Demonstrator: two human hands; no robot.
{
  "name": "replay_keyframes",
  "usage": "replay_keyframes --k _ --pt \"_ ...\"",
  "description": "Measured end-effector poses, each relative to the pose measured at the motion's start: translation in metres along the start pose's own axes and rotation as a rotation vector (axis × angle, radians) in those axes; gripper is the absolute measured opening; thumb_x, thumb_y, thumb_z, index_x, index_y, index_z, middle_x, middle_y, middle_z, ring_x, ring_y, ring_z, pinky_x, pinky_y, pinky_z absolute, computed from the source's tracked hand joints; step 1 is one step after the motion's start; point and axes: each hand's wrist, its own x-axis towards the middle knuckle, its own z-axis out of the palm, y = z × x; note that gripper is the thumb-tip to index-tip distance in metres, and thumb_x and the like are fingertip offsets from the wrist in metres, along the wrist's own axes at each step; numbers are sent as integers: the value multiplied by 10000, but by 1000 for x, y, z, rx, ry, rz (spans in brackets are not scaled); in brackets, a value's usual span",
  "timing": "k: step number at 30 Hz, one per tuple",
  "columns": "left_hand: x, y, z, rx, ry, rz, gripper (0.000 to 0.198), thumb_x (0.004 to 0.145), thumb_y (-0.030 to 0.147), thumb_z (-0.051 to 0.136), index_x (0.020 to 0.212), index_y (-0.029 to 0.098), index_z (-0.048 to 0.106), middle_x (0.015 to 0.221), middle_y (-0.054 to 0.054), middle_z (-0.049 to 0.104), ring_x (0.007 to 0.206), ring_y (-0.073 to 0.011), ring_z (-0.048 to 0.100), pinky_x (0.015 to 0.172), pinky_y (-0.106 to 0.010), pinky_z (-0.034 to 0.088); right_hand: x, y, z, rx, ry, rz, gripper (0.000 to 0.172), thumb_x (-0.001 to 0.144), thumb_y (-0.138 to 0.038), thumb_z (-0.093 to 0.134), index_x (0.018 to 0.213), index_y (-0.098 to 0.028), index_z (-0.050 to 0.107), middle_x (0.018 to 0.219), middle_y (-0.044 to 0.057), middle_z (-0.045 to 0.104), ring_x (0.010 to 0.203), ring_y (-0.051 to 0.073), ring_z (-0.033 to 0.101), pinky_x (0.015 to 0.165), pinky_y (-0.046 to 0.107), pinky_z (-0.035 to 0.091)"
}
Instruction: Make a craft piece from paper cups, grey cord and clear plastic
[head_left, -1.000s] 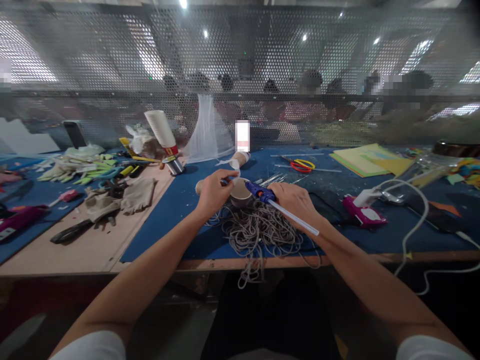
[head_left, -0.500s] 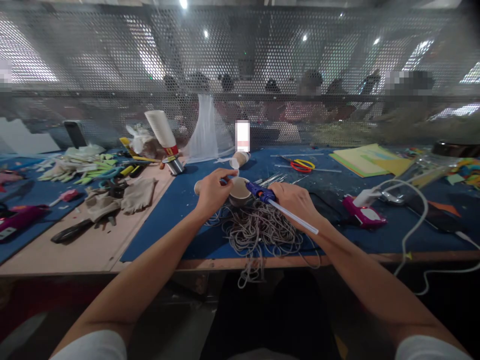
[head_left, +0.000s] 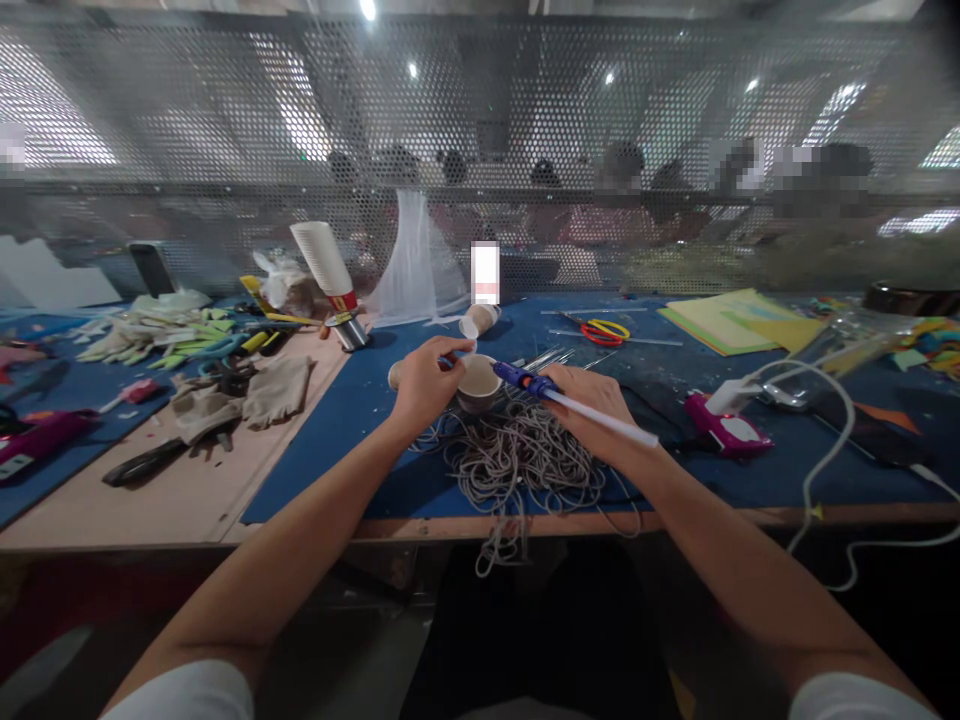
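My right hand [head_left: 589, 400] is wrapped round a blue hot glue gun [head_left: 525, 381]. A long whitish glue stick [head_left: 607, 420] juts from its rear, over my wrist. The nozzle points left, at the rim of an upright paper cup [head_left: 478, 385]. At the cup's left side, my left hand [head_left: 429, 380] has thumb and fingers pinched together on something small, pale and bluish, too small to make out. Another paper cup [head_left: 480, 320] lies tipped behind. Below the upright cup spreads a tangled heap of grey cord [head_left: 525, 460].
Red-and-yellow scissors [head_left: 604, 331] and coloured paper sheets [head_left: 739, 318] lie behind on the right. A magenta device [head_left: 727, 425] with white cables sits to the right. Stacked paper cups [head_left: 322, 258], gloves [head_left: 276, 391] and a black-handled tool [head_left: 146, 462] are on the left. Perforated metal mesh [head_left: 480, 120] stands behind.
The glue stick's rear end has shifted to the right and slightly up, and the glue gun has turned a little. My left hand stays almost in place beside the cup.
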Motion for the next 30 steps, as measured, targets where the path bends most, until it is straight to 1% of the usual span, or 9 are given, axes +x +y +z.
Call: replay_keyframes --k 6,10,12,15,20,22,25,28,30 --pt "-1 -3 3 -28 5 -43 354 805 127 569 1076 218 777 1093 -35 774 882 -166 697 794 -268 545 8 11 7 386 -3 224 347 935 -546 617 1003 -210 670 773 41 712 714 242 669 649 320 441" --pt "0 -2 4 -82 -15 -103 326 798 141 589 1049 200 787 1056 -41 787 863 -175 704 781 -278 547 13 16 5 741 -87 336 405 870 -576 686 1027 -204 650 587 -29 627 537 180 594 584 307 454" --pt "0 -1 3 -102 -21 -135 307 791 146 605 1028 199 793 1033 -39 792 866 -181 708 795 -290 551 15 19 3 904 -118 348 383 865 -569 698 947 -200 639 528 -51 573 495 146 554 575 290 453" --pt "1 -4 4 -139 -23 -176 300 787 161 618 1021 209 799 1008 -34 798 894 -195 716 824 -307 556 17 22 2 1153 -138 371 376 850 -552 725 811 -199 600 556 -47 558 493 109 521 544 263 440" --pt "2 -12 8 -289 -42 -224 298 774 214 658 1036 190 798 1007 -61 799 936 -219 723 851 -332 568 23 32 4 1469 -54 531 389 762 -531 811 858 -194 640 688 -32 599 564 100 550 537 234 469" --pt "2 -15 10 -351 -42 -248 299 762 232 682 1034 181 796 1004 -72 798 925 -221 725 837 -334 578 26 42 8 1452 12 605 396 753 -547 807 861 -193 666 713 -21 619 593 108 566 555 233 484" --pt "2 -15 11 -419 -45 -269 311 752 241 710 1044 175 791 1009 -84 796 909 -213 728 821 -329 584 29 64 18 1285 64 722 409 792 -587 742 862 -185 712 745 10 666 620 130 583 576 252 488" --pt "1 -12 11 -436 -48 -263 309 752 239 723 1047 177 788 1025 -89 794 920 -207 727 829 -328 585 30 86 29 913 92 725 451 880 -601 632 797 -176 758 914 72 756 836 184 666 776 284 516" --pt "1 -9 10 -432 -48 -258 303 757 236 723 1048 177 788 1034 -89 793 936 -207 724 844 -334 583 30 97 34 681 28 726 484 921 -592 577 776 -176 776 948 94 780 948 227 691 874 308 495"
